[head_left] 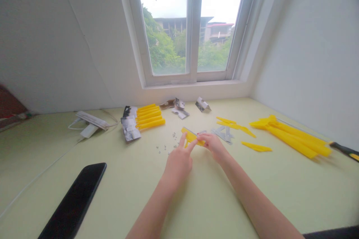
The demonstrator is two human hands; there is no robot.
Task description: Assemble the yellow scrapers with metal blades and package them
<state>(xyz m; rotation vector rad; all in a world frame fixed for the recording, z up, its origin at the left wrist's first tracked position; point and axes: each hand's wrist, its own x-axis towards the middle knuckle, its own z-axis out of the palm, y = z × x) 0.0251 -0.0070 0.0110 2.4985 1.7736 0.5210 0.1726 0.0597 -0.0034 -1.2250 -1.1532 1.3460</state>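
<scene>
Between my two hands is a yellow plastic scraper head (190,136) with a thin grey strip along its far edge, lying on or just above the table. My left hand (178,160) steadies it with fingers spread apart over its near side and left end. At its right end, my right hand (214,146) has thumb and fingertips closed on the piece. Small metal nuts or screws (174,141) are scattered just left of it. Flat grey metal blades (223,133) lie beyond my right hand, near loose yellow plastic pieces (239,126) and another yellow piece (256,146).
Yellow handles (150,117) with printed cards stand in a row at the back left. Folded cards (179,108) lie near the window wall. Longer yellow parts (294,138) and a black-and-yellow-handled tool (346,151) are at right. A phone (77,198) and power strip (92,120) lie left.
</scene>
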